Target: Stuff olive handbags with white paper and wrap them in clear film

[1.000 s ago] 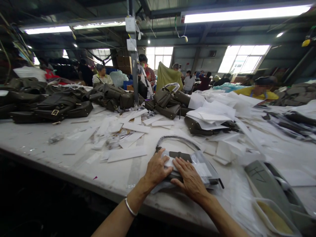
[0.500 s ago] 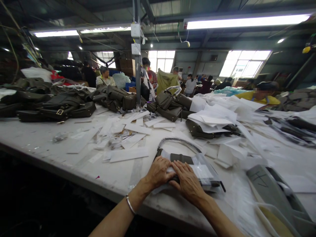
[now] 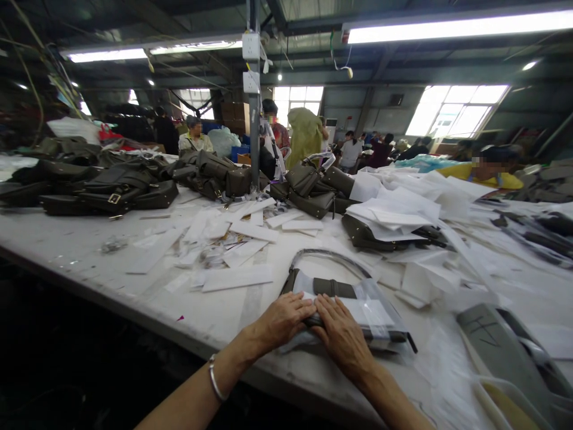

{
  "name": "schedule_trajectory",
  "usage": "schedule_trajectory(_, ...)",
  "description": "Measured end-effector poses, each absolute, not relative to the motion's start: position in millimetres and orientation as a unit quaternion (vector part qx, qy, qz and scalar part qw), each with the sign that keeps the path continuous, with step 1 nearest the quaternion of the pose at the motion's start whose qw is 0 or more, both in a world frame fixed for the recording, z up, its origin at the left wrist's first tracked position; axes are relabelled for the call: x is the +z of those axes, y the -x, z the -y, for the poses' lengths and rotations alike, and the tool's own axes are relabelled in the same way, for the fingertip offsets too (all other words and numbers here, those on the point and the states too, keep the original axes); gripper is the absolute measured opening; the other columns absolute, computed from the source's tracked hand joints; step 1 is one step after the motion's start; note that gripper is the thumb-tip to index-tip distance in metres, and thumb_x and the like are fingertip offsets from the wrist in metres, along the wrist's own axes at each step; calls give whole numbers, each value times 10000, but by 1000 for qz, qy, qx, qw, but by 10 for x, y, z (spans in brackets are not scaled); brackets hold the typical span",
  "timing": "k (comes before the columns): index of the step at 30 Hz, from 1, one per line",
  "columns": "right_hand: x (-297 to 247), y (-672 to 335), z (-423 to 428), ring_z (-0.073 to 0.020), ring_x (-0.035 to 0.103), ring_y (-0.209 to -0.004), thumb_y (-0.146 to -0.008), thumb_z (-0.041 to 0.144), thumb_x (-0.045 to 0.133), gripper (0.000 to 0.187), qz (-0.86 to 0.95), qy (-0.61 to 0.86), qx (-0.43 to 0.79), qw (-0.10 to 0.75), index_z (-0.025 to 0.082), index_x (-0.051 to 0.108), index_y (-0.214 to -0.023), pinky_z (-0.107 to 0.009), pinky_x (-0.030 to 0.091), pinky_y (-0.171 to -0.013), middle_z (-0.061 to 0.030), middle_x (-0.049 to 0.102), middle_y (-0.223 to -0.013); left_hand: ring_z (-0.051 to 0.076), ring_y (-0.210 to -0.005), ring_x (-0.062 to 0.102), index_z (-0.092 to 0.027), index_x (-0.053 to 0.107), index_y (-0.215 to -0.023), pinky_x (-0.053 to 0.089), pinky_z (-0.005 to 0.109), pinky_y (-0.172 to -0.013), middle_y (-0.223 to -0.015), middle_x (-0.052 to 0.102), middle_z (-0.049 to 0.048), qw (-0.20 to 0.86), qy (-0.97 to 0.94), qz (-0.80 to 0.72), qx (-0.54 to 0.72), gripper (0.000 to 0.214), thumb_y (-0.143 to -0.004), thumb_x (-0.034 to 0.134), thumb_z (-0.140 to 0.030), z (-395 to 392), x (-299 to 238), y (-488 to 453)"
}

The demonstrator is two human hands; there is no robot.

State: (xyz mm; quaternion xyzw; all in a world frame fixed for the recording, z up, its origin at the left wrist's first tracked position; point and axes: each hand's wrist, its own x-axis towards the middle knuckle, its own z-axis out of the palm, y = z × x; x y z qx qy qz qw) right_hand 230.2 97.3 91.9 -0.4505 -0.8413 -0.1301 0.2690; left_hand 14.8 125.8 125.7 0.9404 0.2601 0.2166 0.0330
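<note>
white worktable (image 3: 89,257) fills my feed. at six o'clock the left hand (image 3: 282,319) and right hand (image 3: 342,337) lie flat, side by side, palms pressed on an olive handbag (image 3: 333,288), gripping nothing. by my reading the wrapping is partway: clear plastic (image 3: 373,310) and white paper cover its body, while the handle (image 3: 329,255) arcs bare toward twelve. paper strips (image 3: 237,278) lie at ten, more bags (image 3: 111,191) beyond. the grey shape (image 3: 487,340) at four is cut off; i can't name it.

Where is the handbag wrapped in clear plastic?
In the head view, bottom centre, the handbag lies flat on the table, under the left hand and right hand.
</note>
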Motion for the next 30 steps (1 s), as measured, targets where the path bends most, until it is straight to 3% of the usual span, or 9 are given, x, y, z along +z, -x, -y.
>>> schedule_trajectory(3, 906, -2272, -974, -262, 560, -1242, -918, 227, 572, 379, 836, 461, -120, 273, 151, 580, -1289, -468, 424, -1081, -120, 608, -1334, 230, -1205, 590, -197, 558, -1269, 484, 398, -1045, -1262, 658, 47, 1, -919, -280, 278, 332, -942, 541, -138, -1272, 1061, -220)
schedule_trajectory(9, 887, -2276, -987, -265, 566, -1238, -890, 174, 576, 386, 841, 458, -109, 268, 146, 587, -1275, -479, 429, -1076, -104, 624, -1315, 260, -1274, 538, -166, 494, -1350, 434, 455, -1085, -1323, 620, 88, -40, -909, -291, 294, 384, -967, 501, -181, -1175, 916, -209)
schedule_trajectory(13, 886, -2273, -976, -268, 560, -1247, -871, 152, 572, 408, 839, 463, -101, 266, 142, 589, -1279, -486, 429, -1079, -106, 615, -1328, 357, -1373, 407, -102, 313, -1476, 326, 561, -1138, -1466, 471, 170, -43, -933, -298, 199, 892, -802, 737, -505, -1083, 1020, -145)
schedule_trajectory(15, 895, -2270, -973, -265, 554, -1255, -867, 146, 568, 416, 839, 468, -90, 262, 152, 593, -1282, -484, 425, -1085, -105, 613, -1330, 355, -1387, 382, -98, 264, -1496, 314, 552, -1142, -1493, 435, 172, -54, -936, -303, 170, 981, -759, 783, -484, -1071, 1057, -129)
schedule_trajectory(21, 973, -2283, -975, -266, 550, -1262, -852, 148, 604, 434, 841, 481, -50, 244, 137, 598, -1285, -500, 427, -1094, -123, 602, -1338, 274, -1280, 522, -159, 415, -1412, 407, 448, -1064, -1371, 580, 109, -70, -932, -292, 202, 568, -891, 632, -222, -1144, 1112, -145)
schedule_trajectory(26, 1067, -2338, -959, -290, 534, -1279, -802, 227, 701, 539, 854, 470, -13, 224, 133, 575, -1318, -544, 410, -1104, -144, 575, -1364, 230, -1185, 597, -211, 538, -1301, 473, 415, -1007, -1269, 652, 69, -27, -906, -322, 273, 377, -926, 562, -180, -1138, 1101, -220)
schedule_trajectory(30, 1088, -2381, -979, -289, 534, -1279, -767, 144, 680, 569, 866, 455, 2, 208, 135, 565, -1325, -552, 407, -1103, -145, 579, -1358, 194, -1093, 642, -218, 581, -1235, 530, 364, -943, -1179, 691, 48, 9, -878, -342, 335, 356, -904, 533, -97, -1117, 1036, -285)
